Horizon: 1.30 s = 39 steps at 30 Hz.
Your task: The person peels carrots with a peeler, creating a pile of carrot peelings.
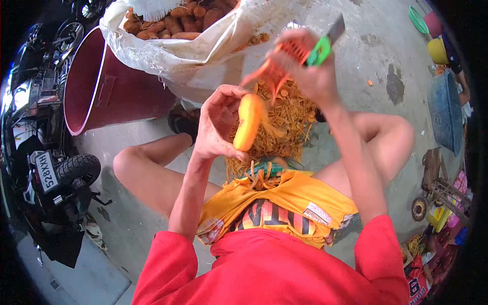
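Observation:
My left hand [213,127] is closed around a peeled orange carrot [248,122], its thumb along the lower end. Up and to the right, my right hand [317,76] grips a green-handled knife [319,51], whose grey blade points up and away. An orange-red slotted plastic piece [294,51] overlaps the fingers of that hand, which are blurred. Beneath both hands, a heap of orange peelings [287,127] lies between my legs. More strips rest on my yellow shorts [218,208].
A white sack [178,63] of unpeeled carrots [190,23] stands ahead, beside a dark red tub [122,96]. Motorcycles, one with a rear tyre [79,170] close by, stand at left. At right are a blue basin [443,112], another person's arm [463,89] and a small wheeled cart [439,183].

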{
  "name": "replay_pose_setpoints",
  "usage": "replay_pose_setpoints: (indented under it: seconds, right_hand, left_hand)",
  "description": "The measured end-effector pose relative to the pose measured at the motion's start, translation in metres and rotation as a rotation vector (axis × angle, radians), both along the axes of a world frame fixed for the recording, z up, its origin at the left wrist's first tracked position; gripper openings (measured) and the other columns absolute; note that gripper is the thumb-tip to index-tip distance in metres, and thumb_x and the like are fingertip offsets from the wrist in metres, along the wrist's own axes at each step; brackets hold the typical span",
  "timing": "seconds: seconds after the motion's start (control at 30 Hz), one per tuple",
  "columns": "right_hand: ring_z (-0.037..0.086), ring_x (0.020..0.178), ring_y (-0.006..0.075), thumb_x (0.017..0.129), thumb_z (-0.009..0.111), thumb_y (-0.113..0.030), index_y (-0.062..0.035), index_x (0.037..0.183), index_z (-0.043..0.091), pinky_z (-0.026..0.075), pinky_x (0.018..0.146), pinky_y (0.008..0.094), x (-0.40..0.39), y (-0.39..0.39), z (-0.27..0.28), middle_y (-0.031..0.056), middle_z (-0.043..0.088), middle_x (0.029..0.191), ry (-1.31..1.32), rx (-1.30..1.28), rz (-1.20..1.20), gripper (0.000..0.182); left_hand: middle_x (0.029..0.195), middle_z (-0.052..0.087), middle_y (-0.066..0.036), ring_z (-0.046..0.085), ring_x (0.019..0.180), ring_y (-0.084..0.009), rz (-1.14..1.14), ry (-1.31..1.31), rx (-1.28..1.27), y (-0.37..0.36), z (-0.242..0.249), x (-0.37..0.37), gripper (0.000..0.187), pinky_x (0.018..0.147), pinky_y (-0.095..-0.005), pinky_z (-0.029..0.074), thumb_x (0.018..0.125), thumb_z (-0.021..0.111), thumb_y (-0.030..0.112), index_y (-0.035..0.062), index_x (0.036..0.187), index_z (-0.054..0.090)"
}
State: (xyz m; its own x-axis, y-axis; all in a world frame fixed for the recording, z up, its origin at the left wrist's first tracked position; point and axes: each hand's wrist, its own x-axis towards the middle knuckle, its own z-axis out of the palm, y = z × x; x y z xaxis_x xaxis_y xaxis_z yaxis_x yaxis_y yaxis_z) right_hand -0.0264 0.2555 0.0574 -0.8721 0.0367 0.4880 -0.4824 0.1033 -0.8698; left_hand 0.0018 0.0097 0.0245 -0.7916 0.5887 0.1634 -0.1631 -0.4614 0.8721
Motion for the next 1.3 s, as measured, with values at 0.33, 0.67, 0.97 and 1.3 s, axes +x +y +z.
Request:
replay_pose_setpoints:
  seconds: [0.33,0.67,0.97,1.3]
  right_hand:
    - [0.068,0.087,0.0073,0.088,0.083,-0.007,-0.0044,0.106,0.066,0.057,0.077,0.0240,0.001,0.001,0.004,0.0005,0.070,0.090,-0.149,-0.169,0.133,0.025]
    - [0.067,0.087,0.0082,0.087,0.085,-0.013,-0.0060,0.106,0.066,0.055,0.076,0.0249,0.018,-0.007,0.015,0.0006,0.069,0.097,-0.060,-0.020,0.172,0.028]
    - [0.067,0.080,0.0076,0.087,0.085,-0.011,-0.0042,0.100,0.067,0.055,0.071,0.0235,0.022,-0.014,0.024,0.0036,0.072,0.090,0.095,0.115,0.132,0.023]
    - [0.072,0.084,0.0130,0.090,0.082,-0.010,-0.0037,0.106,0.065,0.059,0.075,0.0259,0.019,-0.013,0.024,0.0044,0.071,0.104,0.083,0.081,0.101,0.025]
  left_hand:
    - [0.133,0.059,-0.008,0.057,0.127,-0.0187,0.022,-0.119,-0.012,0.004,-0.003,0.008,0.108,0.113,-0.0347,0.042,0.049,0.106,0.023,-0.0008,0.139,0.049]
    - [0.131,0.055,-0.005,0.055,0.127,-0.0190,0.118,-0.145,-0.026,0.016,0.001,0.008,0.111,0.113,-0.0349,0.041,0.049,0.106,0.030,0.0028,0.138,0.046]
    - [0.134,0.053,-0.006,0.053,0.129,-0.0193,0.156,-0.210,0.031,0.019,0.006,0.006,0.113,0.113,-0.0330,0.039,0.049,0.106,0.030,0.0041,0.141,0.044]
    - [0.131,0.053,-0.007,0.053,0.124,-0.0185,0.050,-0.097,0.033,0.017,0.008,0.002,0.110,0.110,-0.0352,0.040,0.046,0.107,0.024,0.0068,0.135,0.044]
